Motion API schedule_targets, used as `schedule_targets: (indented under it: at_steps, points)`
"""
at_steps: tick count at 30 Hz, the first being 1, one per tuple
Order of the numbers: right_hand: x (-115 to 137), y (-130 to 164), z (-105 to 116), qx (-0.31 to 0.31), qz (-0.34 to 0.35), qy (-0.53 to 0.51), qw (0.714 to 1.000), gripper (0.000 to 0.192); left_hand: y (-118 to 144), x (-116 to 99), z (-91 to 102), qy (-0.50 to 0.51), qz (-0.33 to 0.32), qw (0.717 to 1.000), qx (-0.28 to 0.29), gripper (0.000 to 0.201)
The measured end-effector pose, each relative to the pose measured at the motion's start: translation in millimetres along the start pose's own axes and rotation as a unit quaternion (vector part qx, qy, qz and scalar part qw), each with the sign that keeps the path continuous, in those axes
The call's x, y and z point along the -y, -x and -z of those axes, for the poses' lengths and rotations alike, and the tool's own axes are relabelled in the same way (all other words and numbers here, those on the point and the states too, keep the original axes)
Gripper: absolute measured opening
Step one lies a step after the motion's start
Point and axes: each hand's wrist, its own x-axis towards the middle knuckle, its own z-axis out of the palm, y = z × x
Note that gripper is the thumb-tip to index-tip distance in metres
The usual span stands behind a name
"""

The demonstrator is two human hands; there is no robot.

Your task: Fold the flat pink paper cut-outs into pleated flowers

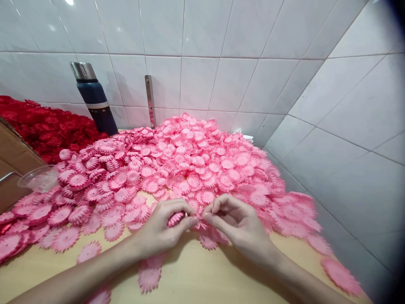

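A large heap of pink scalloped flower-shaped pieces (190,160) covers a wooden table (196,274) set against a tiled corner. My left hand (161,230) is curled around a small stack of pink pieces (176,218) at the near edge of the heap. My right hand (236,223) meets it fingertip to fingertip, pinching a pink piece between thumb and forefinger. Loose single pink pieces (148,276) lie flat on the table under and around both wrists.
A dark blue flask (93,99) with a steel cap stands by the wall at the back left. Red flower pieces (41,124) pile up at far left. A clear plastic cup (39,177) lies on its side by a cardboard box (12,164). A metal strip (150,101) runs up the wall.
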Motion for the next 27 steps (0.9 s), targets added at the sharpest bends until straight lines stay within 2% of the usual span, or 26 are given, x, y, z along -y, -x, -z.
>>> schedule_targets:
  at_steps: [4,10,12,14,16,19,23,25,27]
  points:
    - [-2.5,-3.9,5.3,-0.033,0.036,0.009,0.999,0.022,0.1,-1.7,3.3,0.011,0.005,0.999,-0.043,0.015]
    - [-6.2,-20.8,32.4,-0.225,0.114,0.025,0.967,0.026,-0.8,0.5,9.0,0.042,0.068,0.987,-0.137,0.018]
    - [-6.6,-23.7,36.5,-0.25,0.123,0.034,0.96,0.021,-1.8,2.7,8.7,0.041,0.077,0.985,-0.151,0.015]
    - [-6.3,-22.8,35.0,-0.233,0.133,0.068,0.961,0.018,-2.4,5.0,7.0,0.031,0.089,0.983,-0.156,0.017]
    - [-5.3,-18.6,29.3,-0.192,0.145,0.105,0.965,0.015,-1.7,6.8,4.5,0.021,0.086,0.985,-0.15,0.031]
    - [-3.5,-9.0,17.3,-0.097,0.14,0.116,0.979,0.01,2.0,8.2,0.8,0.005,0.031,0.992,-0.124,0.053]
    - [-2.4,2.7,2.2,0.044,0.1,0.087,0.99,0.006,10.1,6.4,-2.3,0.002,-0.025,0.998,-0.049,0.067]
    - [-2.5,6.1,-3.3,0.073,0.085,0.086,0.99,0.008,13.1,4.5,-3.2,0.019,-0.028,0.999,0.006,0.066]
    - [-2.5,7.8,-6.7,0.064,0.064,0.091,0.992,0.007,14.6,3.0,-4.1,0.041,-0.019,0.998,0.05,0.06]
